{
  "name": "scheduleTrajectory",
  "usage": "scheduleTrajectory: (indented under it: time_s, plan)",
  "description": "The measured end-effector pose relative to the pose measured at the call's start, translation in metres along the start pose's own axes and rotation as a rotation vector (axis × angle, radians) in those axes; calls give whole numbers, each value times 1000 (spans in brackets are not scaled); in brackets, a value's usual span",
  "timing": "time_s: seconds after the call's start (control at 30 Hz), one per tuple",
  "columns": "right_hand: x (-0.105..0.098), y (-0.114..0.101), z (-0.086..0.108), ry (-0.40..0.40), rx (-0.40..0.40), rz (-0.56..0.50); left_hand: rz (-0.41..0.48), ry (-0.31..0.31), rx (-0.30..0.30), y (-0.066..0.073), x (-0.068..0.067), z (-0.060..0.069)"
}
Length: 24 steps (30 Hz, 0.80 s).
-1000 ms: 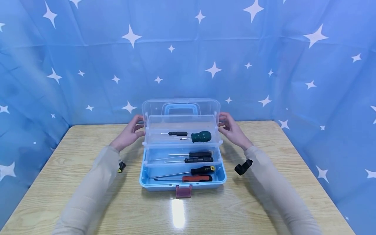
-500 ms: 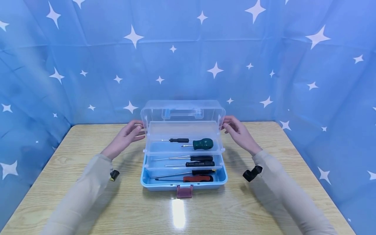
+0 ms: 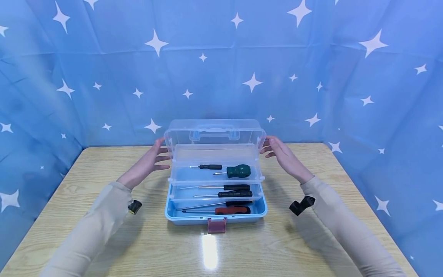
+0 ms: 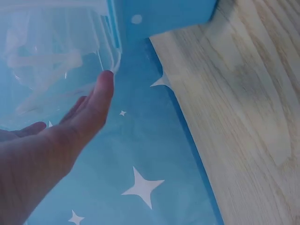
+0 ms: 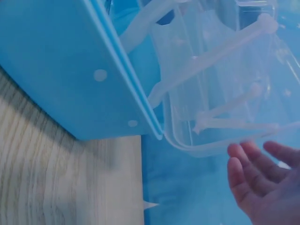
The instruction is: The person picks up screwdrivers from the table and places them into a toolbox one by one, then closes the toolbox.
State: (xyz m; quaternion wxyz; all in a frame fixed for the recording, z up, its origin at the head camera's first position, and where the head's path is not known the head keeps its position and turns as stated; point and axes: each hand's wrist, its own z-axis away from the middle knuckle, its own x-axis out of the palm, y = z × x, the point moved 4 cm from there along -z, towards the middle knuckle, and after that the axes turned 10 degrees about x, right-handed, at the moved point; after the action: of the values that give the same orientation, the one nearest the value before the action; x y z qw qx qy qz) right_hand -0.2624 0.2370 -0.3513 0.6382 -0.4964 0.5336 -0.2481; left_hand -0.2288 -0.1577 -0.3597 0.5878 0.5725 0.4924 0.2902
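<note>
A light-blue toolbox stands mid-table, its clear lid raised above two stepped clear trays. In the upper tray lie a small black screwdriver and a stubby green screwdriver. Black screwdrivers are in the lower tray; a red-handled screwdriver and another black one lie in the base. My left hand is at the lid's left side, fingers extended, one fingertip against its rim in the left wrist view. At the right side, my right hand has loosely bent fingers, fingertips at or near the rim.
A purple latch hangs from the box front. The wooden table extends to both sides and toward me. Behind the box, a blue curtain with white stars meets the table's far edge.
The lid has tipped toward me, and the trays have sunk lower over the base. Both hands have shifted, and the left fingers have straightened. Both wrists have drawn outward.
</note>
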Motion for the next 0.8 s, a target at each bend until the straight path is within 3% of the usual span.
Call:
scheduleTrajectory:
  time_s: [0.33, 0.57, 0.7, 0.8]
  plan:
    - [2, -2, -4, -92, 169, -6, 2, 5, -83, 5, 3, -3]
    - [1, -8, 0, -151, 194, -5, -7, -10, -90, 11, 3, -1]
    - [0, -6, 3, -165, 269, 11, 7, -7, -99, 11, 3, 0]
    - [0, -5, 2, -205, 262, -48, 25, -7, -100, 10, 3, 0]
